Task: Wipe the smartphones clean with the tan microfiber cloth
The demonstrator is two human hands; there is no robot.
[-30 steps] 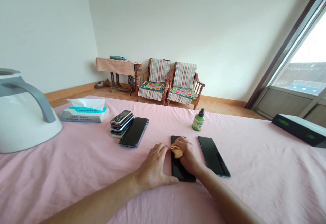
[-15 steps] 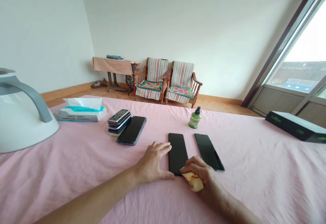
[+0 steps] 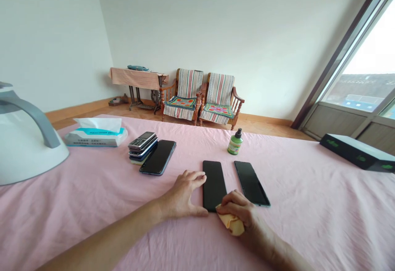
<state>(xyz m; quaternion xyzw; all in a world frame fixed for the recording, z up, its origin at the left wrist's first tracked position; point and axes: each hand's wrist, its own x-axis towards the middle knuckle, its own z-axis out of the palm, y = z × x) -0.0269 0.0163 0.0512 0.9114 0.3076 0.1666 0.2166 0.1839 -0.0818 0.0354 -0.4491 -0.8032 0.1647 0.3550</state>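
- My left hand is spread wide in a C, fingers and thumb well apart, grasping nothing. Its fingertips sit at the left edge of the phone and its thumb at the near left corner; I judge that this braces the phone against sliding.
- The phone lies flat on the desk, just right of my left hand and beyond my right hand. Lying flat, it probably has steady support beneath it.
- My right hand is curled tightly around a bunched cloth, leaving part of it out past the fingers, at the phone's near right corner. Bunching likely makes a firm pad; from here I cannot tell how hard it presses.
- A second phone lies beyond my right hand, apart from the first, perhaps so that neither gets knocked.
- The bottle stands upright beyond both phones, seemingly out of my right hand's way but within reach.
- Beyond my left hand, to its left, sits a stack of phones with a third phone against it; piling them seems to save room.
- Tissues and a kettle stand farther left of that hand; a box lies well right of my right hand.
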